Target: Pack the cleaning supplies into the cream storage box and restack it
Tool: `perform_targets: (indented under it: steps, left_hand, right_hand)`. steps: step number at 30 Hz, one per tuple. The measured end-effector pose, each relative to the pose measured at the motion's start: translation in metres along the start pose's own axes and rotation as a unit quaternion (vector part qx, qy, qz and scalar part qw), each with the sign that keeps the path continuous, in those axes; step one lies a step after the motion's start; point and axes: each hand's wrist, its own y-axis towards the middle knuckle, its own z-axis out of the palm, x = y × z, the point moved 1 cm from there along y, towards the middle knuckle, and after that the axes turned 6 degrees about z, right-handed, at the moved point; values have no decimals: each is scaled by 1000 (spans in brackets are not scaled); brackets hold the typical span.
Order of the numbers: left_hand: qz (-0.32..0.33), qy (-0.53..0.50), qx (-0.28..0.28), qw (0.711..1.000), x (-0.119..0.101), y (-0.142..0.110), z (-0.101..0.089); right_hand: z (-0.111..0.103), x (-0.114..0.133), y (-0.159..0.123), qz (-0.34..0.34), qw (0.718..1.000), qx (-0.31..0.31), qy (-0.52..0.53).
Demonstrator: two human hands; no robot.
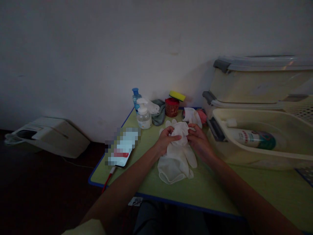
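Between my two hands is a bunched white rubber glove (180, 133), held a little above the table. My left hand (167, 140) pinches its left side, the thumb lying across the front. On the opposite side the fingers of my right hand (199, 140) are closed on its edge, with some fingertips hidden. Beneath it, another white rubber glove (172, 166) lies flat on the table, its cuff facing me and several of its fingers spread out.
The green table (146, 173) has a blue edge. A phone (126, 148) with a red cable lies left. Behind are a pump bottle (144, 118), blue bottle (136, 96), grey cloth (158, 114), red basket (171, 107) and yellow sponge (177, 95). A cream bin (244, 160) stands right.
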Motion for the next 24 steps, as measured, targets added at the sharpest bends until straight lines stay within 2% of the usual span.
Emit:
perform_targets:
  steps: [9,13,17,20,24]
  left_hand:
    - [23,12,-14,1000,-1,-1,2]
    - [7,-34,-46,998,0,3,1]
    - [5,-55,-67,996,0,5,0]
    - [-6,-49,-55,997,0,4,1]
    - [-42,-38,-79,995,1,3,2]
  right_hand:
    - [0,0,3,-9,1000,-5,-13]
    - [-2,0,5,-4,1000,-20,8]
    - [-5,-1,6,-15,998,-58,-18]
    - [-6,-1,7,-25,998,-51,-31]
    - [-6,0,6,-40,998,-37,-26]
